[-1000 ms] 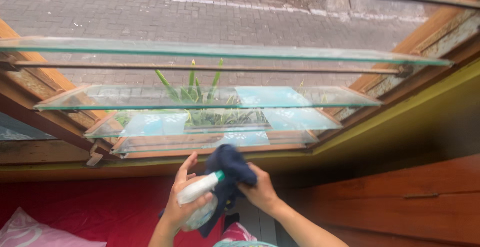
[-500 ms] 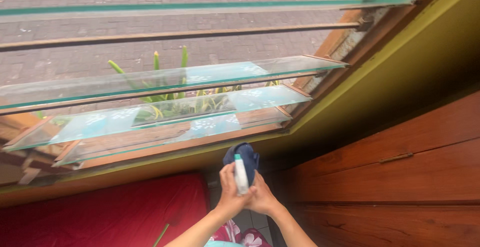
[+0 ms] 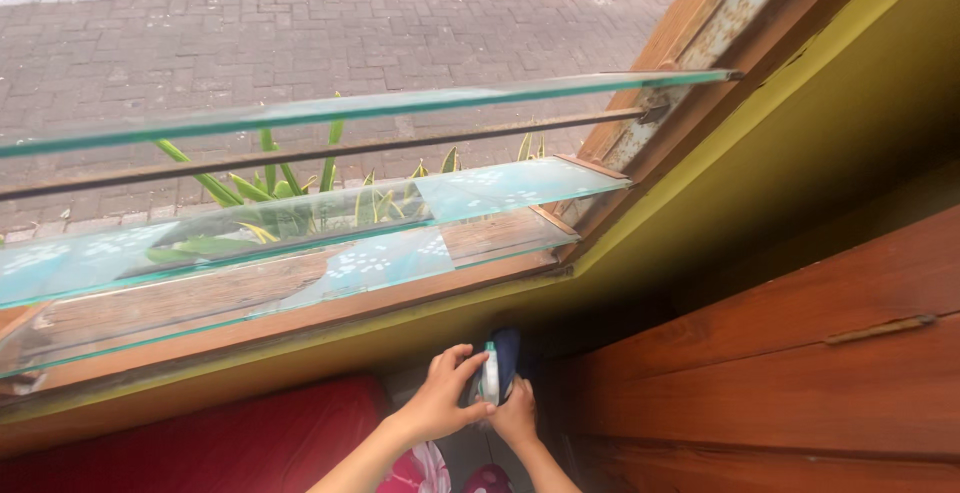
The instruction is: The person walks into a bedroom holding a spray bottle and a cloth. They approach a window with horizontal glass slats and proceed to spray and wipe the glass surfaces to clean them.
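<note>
spray btl (image 3: 489, 377) below louvres (image 3: 330, 213), cabinet (image 3: 800, 373) right

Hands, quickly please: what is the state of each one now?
Left hand: closed around the white spray bottle.
Right hand: closed on the dark blue cloth, also touching the bottle.

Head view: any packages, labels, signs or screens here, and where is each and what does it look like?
Spray bottle: the only package, low in the middle, held between the left hand and the right hand; slim, whitish, with a green top, against a dark blue cloth.
No label on it can be made out.
Signs, screens: none.
</note>
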